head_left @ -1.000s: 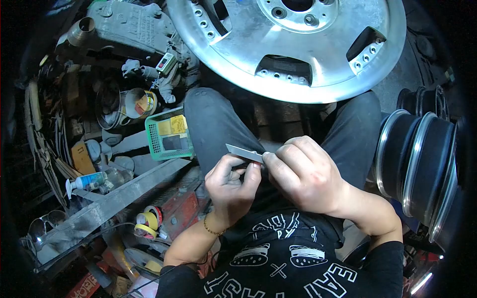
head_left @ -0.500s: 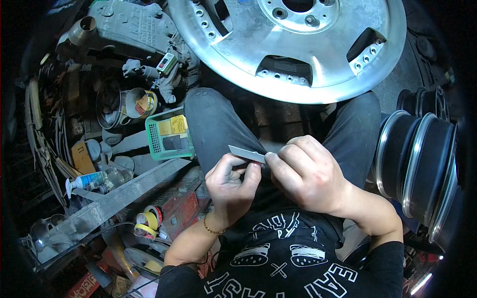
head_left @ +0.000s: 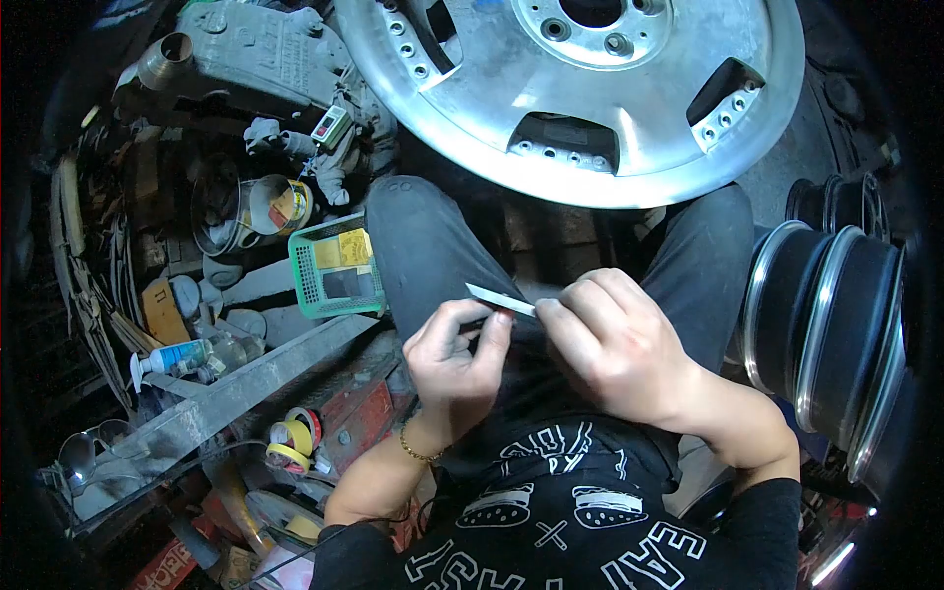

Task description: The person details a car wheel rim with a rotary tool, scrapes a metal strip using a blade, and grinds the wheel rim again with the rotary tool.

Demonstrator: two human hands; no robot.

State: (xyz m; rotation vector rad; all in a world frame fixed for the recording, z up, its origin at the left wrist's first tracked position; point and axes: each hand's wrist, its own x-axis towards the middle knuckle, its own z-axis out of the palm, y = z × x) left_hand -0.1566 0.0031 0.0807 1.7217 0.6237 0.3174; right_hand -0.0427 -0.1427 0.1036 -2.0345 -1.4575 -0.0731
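A thin, flat grey strip [head_left: 500,299] with a slanted end is held above my lap; I cannot make out what kind of thing it is. My right hand [head_left: 619,344] is closed, pinching the strip's right end between thumb and bent fingers. My left hand [head_left: 454,359] has its thumb and curled fingers closed at the strip's lower edge, where part of the contact is hidden. Beyond both hands, a large silver wheel rim [head_left: 472,138] lies face up in front of my knees.
Left of my knee stands a green basket [head_left: 307,280] with yellow and dark sheets. Tape rolls [head_left: 287,457], a metal beam [head_left: 236,388] and a pump bottle [head_left: 172,360] lie farther left. Black rims [head_left: 826,315] stand at the right. A dusty machine [head_left: 256,59] sits at upper left.
The strip has shifted slightly right and tilted, so it shows paler. My right hand has moved a little to the right, my left hand barely.
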